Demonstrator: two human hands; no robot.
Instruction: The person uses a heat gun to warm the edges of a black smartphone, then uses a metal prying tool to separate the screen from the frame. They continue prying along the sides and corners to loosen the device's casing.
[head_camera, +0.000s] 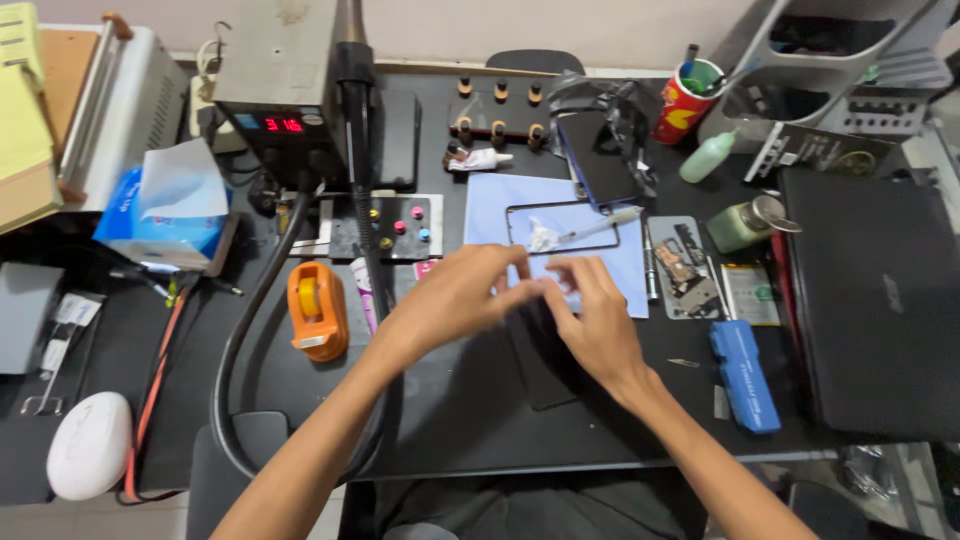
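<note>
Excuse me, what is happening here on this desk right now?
A person sits at a black work mat and works with both bare hands. The left hand and right hand meet fingertip to fingertip over a dark flat phone-like slab; what they pinch is too small to tell. Just beyond them, a phone frame with a syringe on it lies on a pale blue sheet. An orange tape dispenser sits to the left and a blue case to the right.
</note>
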